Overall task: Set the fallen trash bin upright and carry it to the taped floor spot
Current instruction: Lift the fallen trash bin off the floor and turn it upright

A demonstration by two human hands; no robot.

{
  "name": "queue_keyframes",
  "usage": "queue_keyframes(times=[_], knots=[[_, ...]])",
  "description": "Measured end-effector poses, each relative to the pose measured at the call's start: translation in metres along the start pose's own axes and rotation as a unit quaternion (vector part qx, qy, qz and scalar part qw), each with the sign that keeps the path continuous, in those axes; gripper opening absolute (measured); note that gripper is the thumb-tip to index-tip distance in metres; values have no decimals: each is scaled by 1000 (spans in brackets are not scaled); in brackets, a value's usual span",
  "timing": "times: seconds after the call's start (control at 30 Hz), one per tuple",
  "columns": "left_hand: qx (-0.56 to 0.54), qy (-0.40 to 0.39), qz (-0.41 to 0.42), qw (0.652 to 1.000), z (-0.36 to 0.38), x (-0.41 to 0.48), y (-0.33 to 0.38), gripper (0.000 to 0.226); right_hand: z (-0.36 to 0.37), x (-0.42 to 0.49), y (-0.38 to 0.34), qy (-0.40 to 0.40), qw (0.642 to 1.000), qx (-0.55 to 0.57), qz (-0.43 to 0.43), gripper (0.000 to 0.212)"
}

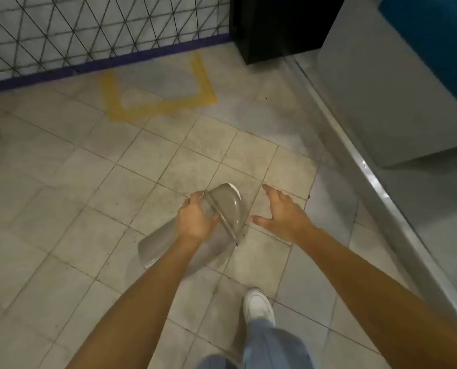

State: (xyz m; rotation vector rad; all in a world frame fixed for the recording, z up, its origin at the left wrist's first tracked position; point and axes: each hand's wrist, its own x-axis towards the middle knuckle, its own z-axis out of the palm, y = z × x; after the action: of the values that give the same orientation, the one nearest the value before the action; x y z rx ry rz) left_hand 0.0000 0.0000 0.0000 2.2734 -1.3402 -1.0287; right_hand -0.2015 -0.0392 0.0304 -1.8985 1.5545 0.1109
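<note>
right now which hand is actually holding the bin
The left hand: its fingers wrap the rim of the tilted grey bin. The right hand is spread open beside it, not touching.

I see nothing I can read here: no words, labels, brand names or numbers on anything in front of me.

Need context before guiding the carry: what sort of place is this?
Probably a shop or workplace back area: tiled floor, yellow taped spot by a wire partition, metal floor rail.
</note>
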Motion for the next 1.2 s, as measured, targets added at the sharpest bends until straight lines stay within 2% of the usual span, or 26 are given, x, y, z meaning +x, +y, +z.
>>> queue_keyframes(times=[0.13, 0.47, 0.67, 0.87, 1.0, 1.2], knots=[[-15, 12, 3, 1000, 35, 31, -32, 68, 42, 30, 29, -14, 1000, -9, 13, 85], [-18, 58, 35, 998, 93, 84, -68, 64, 127, 82, 64, 12, 1000, 22, 18, 84], [-37, 56, -2, 998, 108, 87, -77, 71, 151, 92, 67, 4, 999, 46, 13, 82], [-55, 55, 0, 997, 121, 79, -71, 56, 164, 96, 64, 0, 998, 55, -7, 66], [-122, 43, -10, 992, 125, 78, -62, 33, 167, 95, 65, 8, 996, 83, -3, 66], [-197, 47, -25, 979, 127, 76, -60, 28, 169, 95, 69, -3, 993, 122, 4, 72]])
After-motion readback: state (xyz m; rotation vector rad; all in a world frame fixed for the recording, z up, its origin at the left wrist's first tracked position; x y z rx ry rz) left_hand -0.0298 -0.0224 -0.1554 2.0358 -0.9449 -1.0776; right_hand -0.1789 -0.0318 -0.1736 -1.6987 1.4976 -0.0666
